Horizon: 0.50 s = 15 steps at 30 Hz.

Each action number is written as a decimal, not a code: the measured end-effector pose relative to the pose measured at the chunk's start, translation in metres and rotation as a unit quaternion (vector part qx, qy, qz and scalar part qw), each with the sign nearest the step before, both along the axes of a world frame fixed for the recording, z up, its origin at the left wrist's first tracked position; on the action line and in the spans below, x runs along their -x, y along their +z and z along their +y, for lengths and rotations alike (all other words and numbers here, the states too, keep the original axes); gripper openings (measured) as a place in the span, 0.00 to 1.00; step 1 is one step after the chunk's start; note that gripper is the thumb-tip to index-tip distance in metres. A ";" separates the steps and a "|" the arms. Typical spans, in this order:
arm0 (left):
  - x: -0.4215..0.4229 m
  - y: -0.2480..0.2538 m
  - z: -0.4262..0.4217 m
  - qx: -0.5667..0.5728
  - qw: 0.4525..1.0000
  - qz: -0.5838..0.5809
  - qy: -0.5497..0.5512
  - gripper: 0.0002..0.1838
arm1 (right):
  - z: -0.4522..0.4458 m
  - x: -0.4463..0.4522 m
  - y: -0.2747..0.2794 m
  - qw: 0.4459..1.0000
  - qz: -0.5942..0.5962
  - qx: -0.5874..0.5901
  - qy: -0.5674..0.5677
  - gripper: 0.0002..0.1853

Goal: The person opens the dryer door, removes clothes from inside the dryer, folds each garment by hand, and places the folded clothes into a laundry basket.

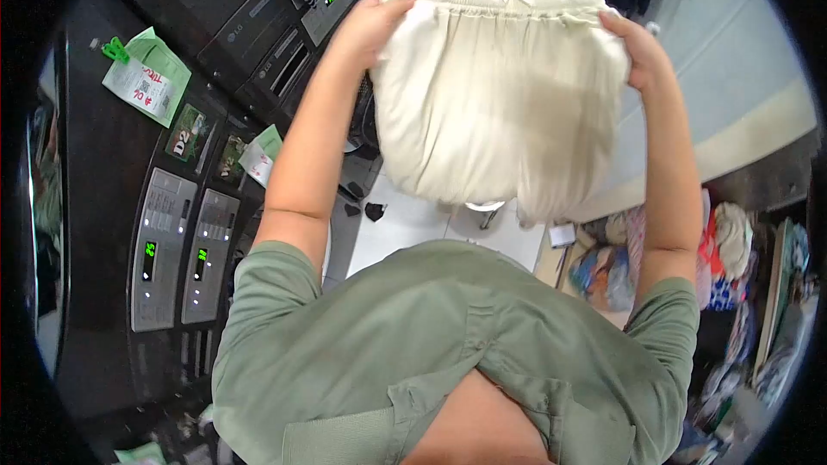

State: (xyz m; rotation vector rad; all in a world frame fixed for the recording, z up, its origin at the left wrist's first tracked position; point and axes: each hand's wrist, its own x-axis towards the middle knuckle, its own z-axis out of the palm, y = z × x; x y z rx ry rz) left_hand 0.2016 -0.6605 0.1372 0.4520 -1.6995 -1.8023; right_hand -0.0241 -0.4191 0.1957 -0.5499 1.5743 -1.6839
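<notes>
A pair of cream elastic-waist pants (482,103) hangs stretched out in front of me at the top of the head view. The gathered waistband runs across the top, with a small tie or tag near its middle. My left hand (376,27) is closed on the waistband's left end, and my right hand (637,47) grips the right end. Folds run down the fabric, and a shadow lies over its right half. The lower part droops in a bunch, so the full length of the legs is hidden.
Black laundry machines (250,26) with lit control panels (164,250) line the left side. A green clip (115,50) holds paper slips there. Piled clothes (732,241) fill shelving on the right, below a white panel (732,95). White floor (405,228) shows beneath the pants.
</notes>
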 end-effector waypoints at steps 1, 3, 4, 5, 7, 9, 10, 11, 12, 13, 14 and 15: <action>0.019 0.014 0.029 -0.044 0.998 0.047 0.001 0.12 | -0.012 0.003 -0.004 0.995 0.003 0.077 0.057 0.15; 0.055 0.030 0.075 -0.017 0.999 0.040 0.004 0.14 | -0.029 -0.031 0.000 0.978 0.144 0.123 0.089 0.23; 0.068 0.031 0.090 -0.032 0.985 0.089 -0.147 0.22 | -0.036 -0.048 -0.004 0.955 0.246 0.143 0.088 0.25; 0.064 0.047 0.116 -0.064 0.963 0.136 -0.222 0.28 | -0.040 -0.055 -0.008 0.920 0.345 0.165 0.085 0.28; 0.049 0.049 0.111 -0.143 0.923 0.207 -0.292 0.31 | -0.044 -0.023 0.003 0.937 0.203 0.217 0.186 0.25; 0.039 0.014 0.106 -0.085 0.969 0.187 -0.140 0.30 | -0.047 -0.005 0.017 0.945 0.110 0.236 0.197 0.19; 0.043 -0.026 0.100 -0.045 0.992 0.119 -0.011 0.27 | -0.046 -0.002 0.030 0.944 0.063 0.240 0.218 0.17; 0.043 -0.058 0.108 0.008 0.995 0.073 0.074 0.20 | -0.045 0.001 0.043 0.939 0.034 0.248 0.237 0.17; 0.049 -0.112 0.107 0.116 0.985 -0.024 0.124 0.17 | -0.044 0.003 0.053 0.934 0.001 0.259 0.247 0.17; 0.051 -0.153 0.110 0.030 0.982 -0.167 0.076 0.21 | -0.046 0.007 0.060 0.928 -0.031 0.269 0.256 0.17; 0.055 -0.186 0.122 -0.001 0.984 -0.164 0.071 0.27 | -0.051 0.022 0.064 0.924 -0.061 0.260 0.274 0.17; 0.059 -0.202 0.131 -0.030 0.984 -0.160 0.066 0.34 | -0.054 0.025 0.068 0.922 -0.060 0.260 0.281 0.17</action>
